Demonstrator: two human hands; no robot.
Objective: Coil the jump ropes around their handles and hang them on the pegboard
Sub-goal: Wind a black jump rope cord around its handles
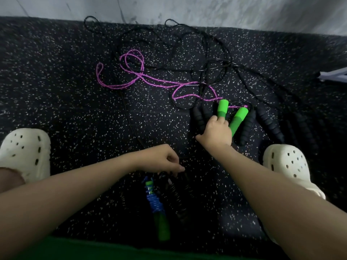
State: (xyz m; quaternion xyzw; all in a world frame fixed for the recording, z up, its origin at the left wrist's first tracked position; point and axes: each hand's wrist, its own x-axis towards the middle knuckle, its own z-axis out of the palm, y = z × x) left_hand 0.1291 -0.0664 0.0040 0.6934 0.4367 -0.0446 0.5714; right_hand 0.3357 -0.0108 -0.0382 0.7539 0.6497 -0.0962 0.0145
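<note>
On the speckled black floor lies a loose purple jump rope that leads to two green handles. My right hand reaches over them, its fingers curled round the lower end of the left green handle. Black ribbed handles lie on both sides, their thin black ropes tangled toward the wall. Near my body, my left hand has its fingers curled over a black coiled rope bundle. Beside that bundle lies a green-handled rope wound in blue cord.
My two white clogs stand on the floor, one at the left and one at the right. A grey wall runs along the far edge. A pale object pokes in at the right edge. No pegboard is in view.
</note>
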